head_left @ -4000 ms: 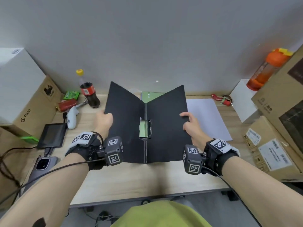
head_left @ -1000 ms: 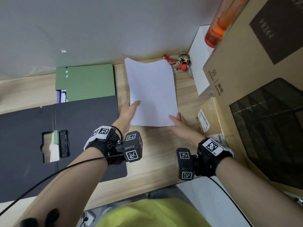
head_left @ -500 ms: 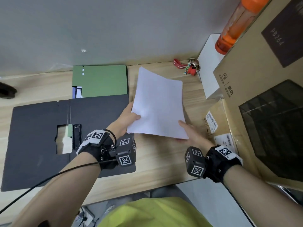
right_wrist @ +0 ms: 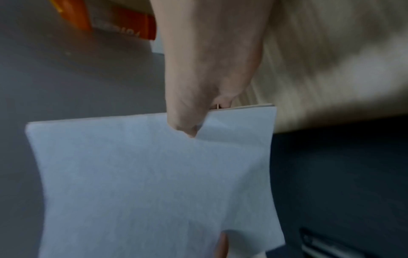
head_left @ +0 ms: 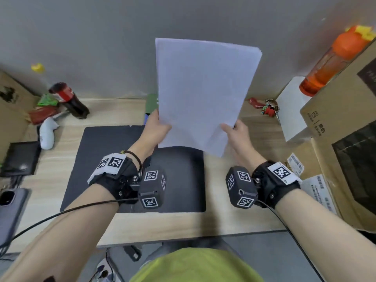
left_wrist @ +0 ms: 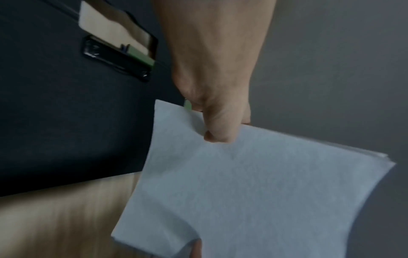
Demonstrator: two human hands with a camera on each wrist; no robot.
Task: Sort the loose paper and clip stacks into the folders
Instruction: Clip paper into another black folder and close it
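Observation:
A stack of white paper (head_left: 203, 92) is held upright in the air above the desk by both hands. My left hand (head_left: 157, 130) pinches its lower left edge, thumb in front, as the left wrist view shows (left_wrist: 218, 129). My right hand (head_left: 234, 132) pinches the lower right corner, thumb on the sheet (right_wrist: 187, 127). Under the paper the black folder (head_left: 114, 151) lies open flat on the desk, its metal clip (left_wrist: 114, 59) showing in the left wrist view. A green folder (head_left: 151, 103) peeks out behind the paper's left edge.
A cola bottle (head_left: 69, 100), snack packs and a white controller (head_left: 46, 132) sit at the back left, with a tablet (head_left: 20, 157) and phone (head_left: 10, 204) nearer. Cardboard boxes (head_left: 345, 129), an orange bottle (head_left: 333, 60), a white box and keys (head_left: 268, 108) crowd the right.
The paper stack has been lifted off the desk from the right and now stands upright over the open black folder. Both hands moved with it.

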